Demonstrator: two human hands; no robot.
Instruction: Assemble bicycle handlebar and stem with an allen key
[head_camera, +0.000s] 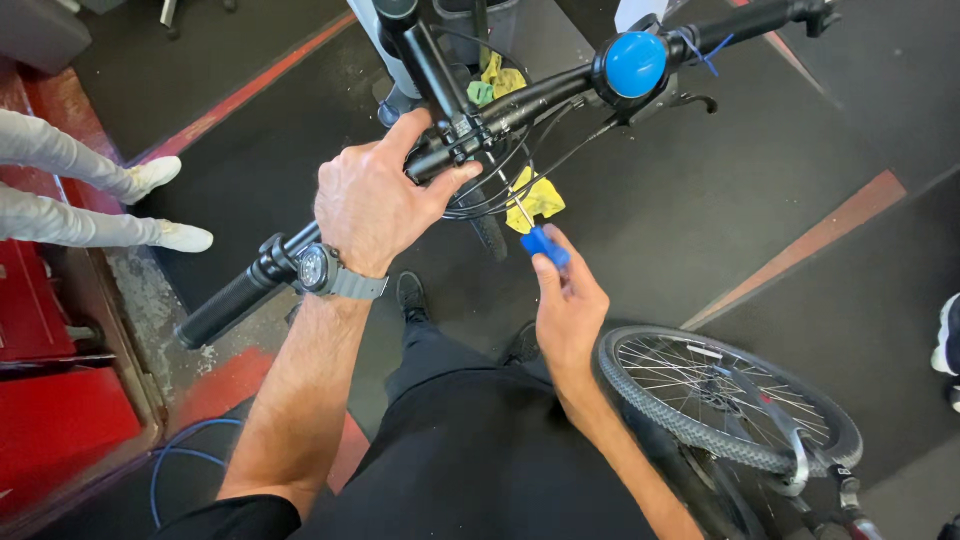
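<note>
Nearest the camera are the person's dark trousers (470, 450) and a bare forearm wearing a grey wristwatch (322, 270). Above it the left hand (375, 205) is clamped around the black bicycle handlebar (520, 100) near the stem, apparently steadying it. The right hand (568, 305) pinches the blue handle of a small screwdriver (535, 235), its shaft angled up toward the clamp beside the blue bell (634, 64), while a detached wheel (725, 400) lies on the floor (720, 190) toward its right edge.
</note>
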